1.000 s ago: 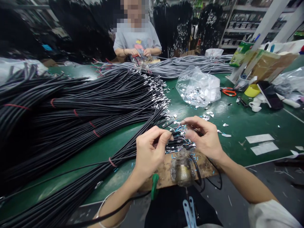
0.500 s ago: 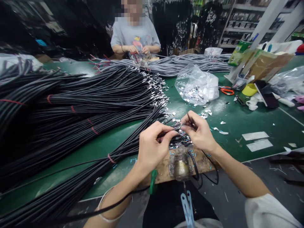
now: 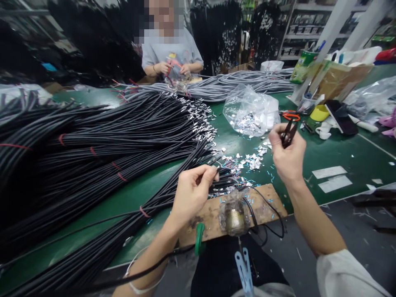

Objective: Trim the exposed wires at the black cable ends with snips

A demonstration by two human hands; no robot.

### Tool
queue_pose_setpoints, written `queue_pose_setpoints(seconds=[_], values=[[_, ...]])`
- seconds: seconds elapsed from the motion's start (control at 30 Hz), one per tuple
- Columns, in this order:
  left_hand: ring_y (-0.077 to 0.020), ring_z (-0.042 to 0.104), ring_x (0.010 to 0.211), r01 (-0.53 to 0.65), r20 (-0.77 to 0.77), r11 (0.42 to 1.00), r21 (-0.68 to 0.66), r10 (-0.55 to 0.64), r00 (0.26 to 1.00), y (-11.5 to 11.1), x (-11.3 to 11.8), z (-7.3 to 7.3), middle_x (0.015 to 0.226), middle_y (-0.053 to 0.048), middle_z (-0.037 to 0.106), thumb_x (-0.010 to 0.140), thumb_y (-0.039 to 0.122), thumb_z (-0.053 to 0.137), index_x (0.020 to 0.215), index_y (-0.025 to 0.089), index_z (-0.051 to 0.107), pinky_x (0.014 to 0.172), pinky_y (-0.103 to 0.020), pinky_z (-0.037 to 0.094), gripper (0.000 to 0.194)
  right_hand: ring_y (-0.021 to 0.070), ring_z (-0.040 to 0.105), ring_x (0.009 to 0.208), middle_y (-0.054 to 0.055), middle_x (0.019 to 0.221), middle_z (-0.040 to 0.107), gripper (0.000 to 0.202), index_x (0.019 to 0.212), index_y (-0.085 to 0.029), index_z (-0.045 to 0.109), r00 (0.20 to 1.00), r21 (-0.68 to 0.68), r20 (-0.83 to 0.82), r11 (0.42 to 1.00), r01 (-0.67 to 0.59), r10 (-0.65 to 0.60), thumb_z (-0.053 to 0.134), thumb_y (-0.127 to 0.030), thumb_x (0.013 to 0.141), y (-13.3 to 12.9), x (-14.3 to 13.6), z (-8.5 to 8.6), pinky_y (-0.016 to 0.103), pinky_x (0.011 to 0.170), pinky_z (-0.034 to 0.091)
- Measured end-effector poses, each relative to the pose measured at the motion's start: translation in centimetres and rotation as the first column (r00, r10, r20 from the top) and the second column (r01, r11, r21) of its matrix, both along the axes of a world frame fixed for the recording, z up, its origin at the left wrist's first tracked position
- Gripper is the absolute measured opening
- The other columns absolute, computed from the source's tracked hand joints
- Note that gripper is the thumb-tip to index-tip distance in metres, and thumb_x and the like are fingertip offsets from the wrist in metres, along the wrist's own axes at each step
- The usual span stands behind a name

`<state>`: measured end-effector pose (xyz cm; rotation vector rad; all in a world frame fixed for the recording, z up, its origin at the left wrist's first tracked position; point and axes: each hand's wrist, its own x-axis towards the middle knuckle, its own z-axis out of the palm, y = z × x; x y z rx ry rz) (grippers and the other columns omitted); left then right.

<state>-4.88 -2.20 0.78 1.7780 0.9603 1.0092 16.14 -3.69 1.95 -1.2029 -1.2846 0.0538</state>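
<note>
My left hand [image 3: 193, 192] is closed in a pinch on the end of a black cable [image 3: 218, 169], beside the loose ends of a tied cable bundle [image 3: 167, 189]. Most of that cable is hidden by the fingers. Raised to the right, my right hand [image 3: 289, 154] is wrapped round small dark snips [image 3: 288, 134], blades pointing up. White foil scraps [image 3: 255, 160] and bits of coloured wire lie on the table between the hands. Just below them, a wooden board [image 3: 198, 212] carries a small metal-and-glassy device [image 3: 234, 216].
Large black cable bundles [image 3: 93, 144] cover the left side; grey cables [image 3: 222, 84] lie behind. A clear bag of scraps [image 3: 252, 111], orange-handled scissors [image 3: 291, 115] and a phone [image 3: 340, 117] are to the right. A green clamp [image 3: 199, 238] grips the board. A person [image 3: 171, 53] works opposite.
My right hand has moved away from the left, up and to the right, bringing the snips into clear view. My left hand has shifted slightly left, still pinching.
</note>
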Motion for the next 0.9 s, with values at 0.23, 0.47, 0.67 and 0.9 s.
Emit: queue_pose_setpoints(seconds=[0.23,0.47,0.67,0.9], values=[[-0.0066,0.036,0.045,-0.105,-0.024,0.990,0.092,0.107,0.994,-0.2,0.4,-0.1,0.048,0.004,0.042,0.086,0.034,0.054,0.073,0.014,0.068,0.042,-0.019,0.025,0.028,0.0091,0.053,0.065,0.001,0.078,0.061,0.012,0.086,-0.016,0.068,0.920,-0.172,0.080,0.915,-0.366,0.383,0.062,-0.026,0.084,-0.7,-2.9,-0.3,0.023,0.055,0.039],[-0.0092,0.051,0.052,0.076,-0.182,0.995,0.064,-0.064,0.981,-0.2,0.6,-0.5,0.058,0.000,0.060,0.088,0.031,0.049,0.074,0.015,0.067,0.049,-0.019,0.038,0.028,0.0076,0.053,0.063,0.000,0.077,0.061,0.009,0.081,-0.018,0.068,0.909,0.015,0.294,0.950,-0.312,0.294,0.065,-0.010,0.076,-1.3,-3.1,-1.0,0.021,0.055,0.043],[-0.0098,0.056,0.048,0.098,0.083,0.977,-0.187,-0.084,0.993,0.4,0.7,-0.2,0.055,0.000,0.061,0.078,0.031,0.063,0.078,0.012,0.066,0.047,-0.019,0.042,0.019,0.0078,0.050,0.059,0.000,0.075,0.060,0.009,0.077,-0.017,0.066,0.931,-0.030,0.203,0.952,-0.305,0.305,0.065,-0.010,0.072,-1.7,-3.4,-0.7,0.021,0.050,0.040],[-0.0082,0.051,0.056,-0.012,0.005,0.954,0.298,0.011,1.000,-0.2,0.3,0.3,0.062,0.002,0.058,0.073,0.018,0.068,0.065,0.015,0.062,0.051,-0.020,0.040,0.011,0.0068,0.043,0.052,-0.003,0.060,0.053,0.019,0.071,-0.016,0.063,0.787,-0.312,-0.392,0.736,-0.601,0.477,0.072,-0.033,0.070,-0.8,-3.4,-0.4,0.022,0.048,0.034]])
